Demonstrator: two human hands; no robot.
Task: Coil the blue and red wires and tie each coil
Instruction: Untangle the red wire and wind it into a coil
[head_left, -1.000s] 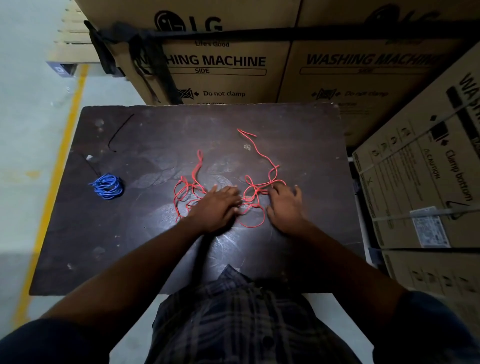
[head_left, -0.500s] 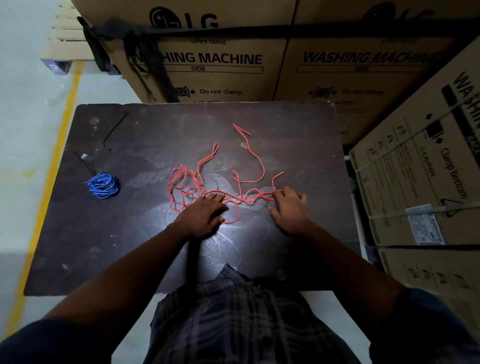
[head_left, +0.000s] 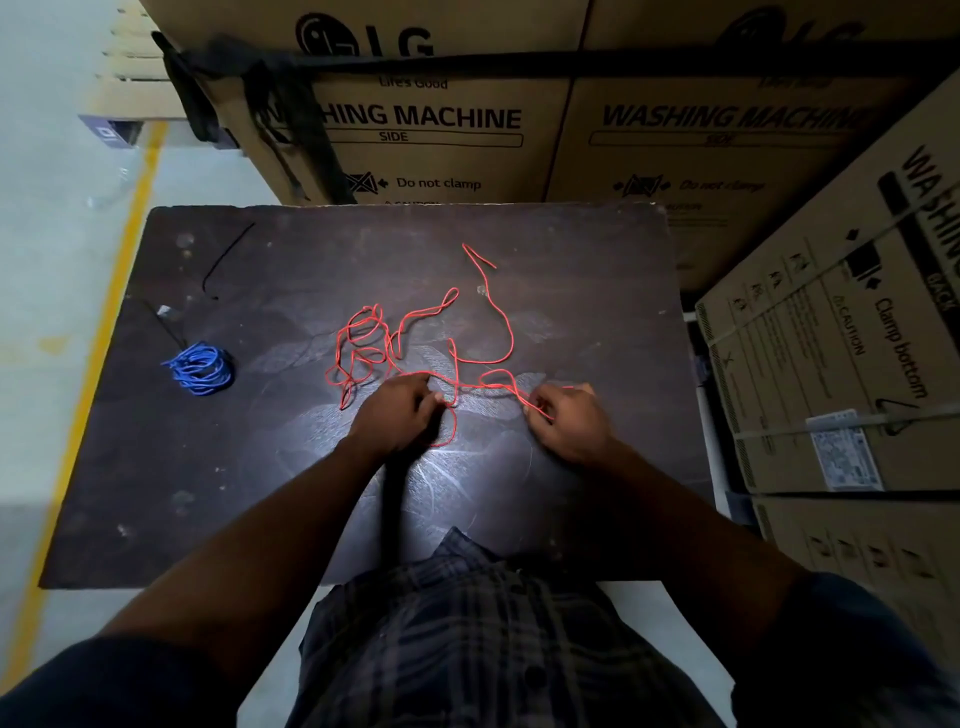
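Warehouse bench, mid-task: I stand at a dark, scuffed wooden table (head_left: 571, 291) hemmed in by brown cardboard washing-machine cartons (head_left: 441, 156), sorting out the thin red wire (head_left: 512, 335). It sprawls uncoiled across the middle of the table. A cluster of small loops lies just beyond and to the left of my left hand (head_left: 400, 415), a long tail curves away toward the far edge, and one run stretches between my two hands.

My left hand is curled over the wire, the fingertips pinching it where a loop drops toward me. My right hand (head_left: 571, 423) pinches the same wire near its other side, fingers drawn in around the strand. The coiled blue wire (head_left: 200, 369) sits well apart near the table's left edge, already gathered into a compact bundle. In this dim light I cannot tell whether it is tied. A thin black strand (head_left: 228, 251) lies at the far left corner.

The red wire looks light and springy, with kinks that hold their shape, so I judge it will spring out of any loose loop. It seems best taken near one free end, pinched firmly in one hand. The other hand can then feed even turns into that grip and keep the crossings from snagging into a knot.
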